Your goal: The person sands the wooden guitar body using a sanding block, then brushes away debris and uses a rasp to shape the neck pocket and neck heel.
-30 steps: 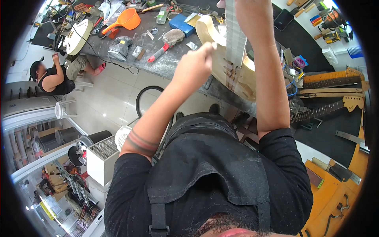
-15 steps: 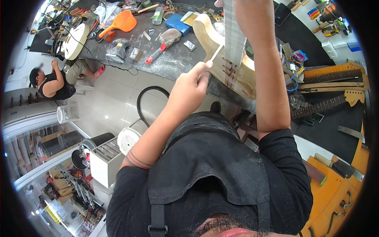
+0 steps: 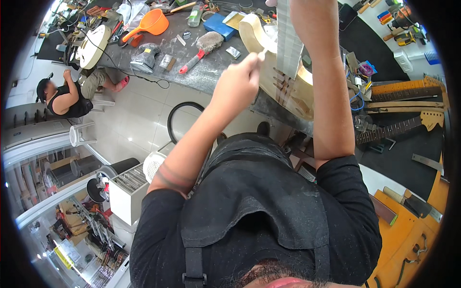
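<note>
An unpainted cream guitar body (image 3: 298, 103) lies on the dark workbench in front of me. Over it runs a long pale grey flat strip (image 3: 288, 45), shiny and see-through-looking at its lower end. My right hand (image 3: 313, 19) is closed round the strip at the upper edge of the picture, its fingers partly cut off there. My left hand (image 3: 238, 79), slightly blurred, pinches a thin white stick (image 3: 263, 51) just left of the strip. Only the stick's short upper end shows; whether it touches the guitar body I cannot tell.
Left along the bench lie a red-handled brush (image 3: 207, 44), an orange dipper (image 3: 153, 22), a blue box (image 3: 219, 27) and a clear bottle (image 3: 195, 15). Guitar necks (image 3: 391, 131) lie at right. A seated person (image 3: 67, 98) works at far left, near another guitar body (image 3: 95, 46).
My left hand has moved up and to the right, nearer the strip, and less of the white stick shows. My right hand stays on the strip.
</note>
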Demonstrator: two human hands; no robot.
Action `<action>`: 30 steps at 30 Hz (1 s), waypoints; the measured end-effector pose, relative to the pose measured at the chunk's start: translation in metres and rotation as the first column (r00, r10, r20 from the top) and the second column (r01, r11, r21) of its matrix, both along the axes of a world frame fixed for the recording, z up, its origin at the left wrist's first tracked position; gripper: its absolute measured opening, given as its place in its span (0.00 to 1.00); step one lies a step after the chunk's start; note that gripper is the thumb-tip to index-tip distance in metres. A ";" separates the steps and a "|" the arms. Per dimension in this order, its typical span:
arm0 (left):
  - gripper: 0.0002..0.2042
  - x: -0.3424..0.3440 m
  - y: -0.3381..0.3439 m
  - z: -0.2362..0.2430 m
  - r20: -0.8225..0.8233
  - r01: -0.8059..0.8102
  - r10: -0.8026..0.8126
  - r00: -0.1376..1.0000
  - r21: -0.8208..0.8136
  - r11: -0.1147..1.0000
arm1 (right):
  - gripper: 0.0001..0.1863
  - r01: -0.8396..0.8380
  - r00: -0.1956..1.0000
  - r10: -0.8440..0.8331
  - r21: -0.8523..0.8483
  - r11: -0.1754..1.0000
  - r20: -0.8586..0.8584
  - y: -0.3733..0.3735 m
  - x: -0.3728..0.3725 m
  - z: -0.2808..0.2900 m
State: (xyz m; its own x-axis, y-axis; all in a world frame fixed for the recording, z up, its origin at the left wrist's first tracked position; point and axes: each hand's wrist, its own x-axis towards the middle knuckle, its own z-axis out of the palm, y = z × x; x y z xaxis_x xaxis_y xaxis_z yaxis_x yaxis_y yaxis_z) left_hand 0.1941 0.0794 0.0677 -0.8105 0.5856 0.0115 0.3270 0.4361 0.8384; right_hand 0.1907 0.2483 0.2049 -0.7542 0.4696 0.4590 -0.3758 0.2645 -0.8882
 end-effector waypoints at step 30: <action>0.09 0.029 -0.021 -0.010 -0.310 0.031 -0.063 0.949 -0.108 0.994 | 0.22 0.018 1.000 -0.018 0.062 0.998 -0.013 0.006 0.001 -0.006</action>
